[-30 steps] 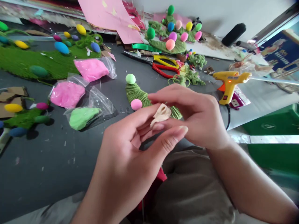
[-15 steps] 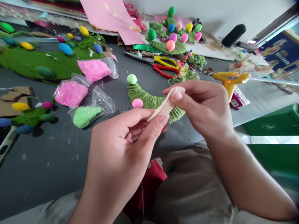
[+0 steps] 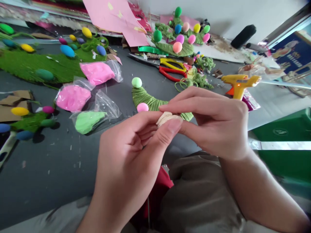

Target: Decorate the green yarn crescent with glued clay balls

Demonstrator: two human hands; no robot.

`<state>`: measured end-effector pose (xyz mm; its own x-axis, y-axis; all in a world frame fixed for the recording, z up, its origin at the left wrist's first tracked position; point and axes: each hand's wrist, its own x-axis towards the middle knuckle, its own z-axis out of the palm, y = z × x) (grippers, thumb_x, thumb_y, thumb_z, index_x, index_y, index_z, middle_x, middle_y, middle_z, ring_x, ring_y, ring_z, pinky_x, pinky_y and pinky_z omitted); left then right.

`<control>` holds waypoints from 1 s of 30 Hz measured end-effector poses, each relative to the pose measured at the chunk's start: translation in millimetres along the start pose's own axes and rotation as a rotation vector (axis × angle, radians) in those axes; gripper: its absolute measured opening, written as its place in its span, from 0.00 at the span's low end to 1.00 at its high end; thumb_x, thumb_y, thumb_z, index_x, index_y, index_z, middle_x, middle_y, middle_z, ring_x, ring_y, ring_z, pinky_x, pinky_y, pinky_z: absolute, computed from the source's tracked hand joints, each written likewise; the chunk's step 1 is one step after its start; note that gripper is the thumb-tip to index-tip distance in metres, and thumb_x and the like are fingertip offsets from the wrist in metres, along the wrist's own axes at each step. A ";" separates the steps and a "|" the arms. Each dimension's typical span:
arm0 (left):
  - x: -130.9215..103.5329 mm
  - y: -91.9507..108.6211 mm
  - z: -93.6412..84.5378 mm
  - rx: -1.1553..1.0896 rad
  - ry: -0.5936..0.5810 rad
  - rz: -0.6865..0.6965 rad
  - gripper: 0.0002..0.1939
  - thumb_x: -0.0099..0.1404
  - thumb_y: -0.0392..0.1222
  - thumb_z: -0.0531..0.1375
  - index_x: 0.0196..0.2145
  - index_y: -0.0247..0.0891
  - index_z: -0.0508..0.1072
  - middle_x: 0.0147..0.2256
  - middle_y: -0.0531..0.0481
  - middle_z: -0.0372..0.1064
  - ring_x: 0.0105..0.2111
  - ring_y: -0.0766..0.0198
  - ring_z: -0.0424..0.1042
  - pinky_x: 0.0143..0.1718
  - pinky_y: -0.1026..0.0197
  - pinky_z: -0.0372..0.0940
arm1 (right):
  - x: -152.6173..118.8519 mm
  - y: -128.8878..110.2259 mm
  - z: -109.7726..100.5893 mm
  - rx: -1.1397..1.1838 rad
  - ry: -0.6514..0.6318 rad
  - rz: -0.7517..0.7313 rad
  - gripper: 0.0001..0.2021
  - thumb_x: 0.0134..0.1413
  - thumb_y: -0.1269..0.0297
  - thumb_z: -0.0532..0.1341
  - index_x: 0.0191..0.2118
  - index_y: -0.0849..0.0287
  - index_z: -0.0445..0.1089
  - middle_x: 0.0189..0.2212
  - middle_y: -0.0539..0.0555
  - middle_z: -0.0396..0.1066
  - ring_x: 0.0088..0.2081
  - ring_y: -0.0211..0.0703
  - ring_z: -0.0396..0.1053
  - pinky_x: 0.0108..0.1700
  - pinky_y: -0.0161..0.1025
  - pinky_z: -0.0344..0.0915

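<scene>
A small cream lump of modelling clay (image 3: 166, 118), folded over on itself, is pinched between both hands. My left hand (image 3: 136, 152) grips it from below, thumb on top and fingers curled behind. My right hand (image 3: 211, 121) closes on its other side, and its fingers hide part of the clay. Just beyond the hands lies a green yarn-wrapped crescent (image 3: 145, 97) on the grey table. A pale green ball (image 3: 136, 82) sits at its tip, and a pink ball (image 3: 142, 107) touches its inner left side.
Bags of pink clay (image 3: 74, 98) and green clay (image 3: 88, 122) lie left. Red-handled pliers (image 3: 171, 73) rest behind the crescent. A yellow glue gun (image 3: 240, 82) with a lit light stands at right. Green yarn pieces with coloured balls (image 3: 43, 61) fill the far left.
The cream clay was stretched out long between the hands; now it is folded into a compact lump. My right hand has come down and closer to my left.
</scene>
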<state>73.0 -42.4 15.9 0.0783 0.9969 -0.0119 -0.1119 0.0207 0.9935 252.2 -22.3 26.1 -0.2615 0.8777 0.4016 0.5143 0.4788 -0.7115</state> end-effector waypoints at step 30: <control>0.7 2.4 -2.8 0.083 -0.014 -0.054 0.06 0.72 0.42 0.67 0.41 0.44 0.86 0.35 0.53 0.85 0.35 0.61 0.85 0.37 0.67 0.80 | 7.0 7.7 5.1 0.133 0.239 0.180 0.07 0.63 0.57 0.72 0.36 0.54 0.83 0.29 0.47 0.78 0.30 0.34 0.72 0.30 0.32 0.69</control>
<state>70.1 -41.4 18.0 0.0959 0.9933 -0.0647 -0.0250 0.0674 0.9974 250.1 -12.3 20.5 0.0313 0.9263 0.3755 0.4200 0.3287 -0.8459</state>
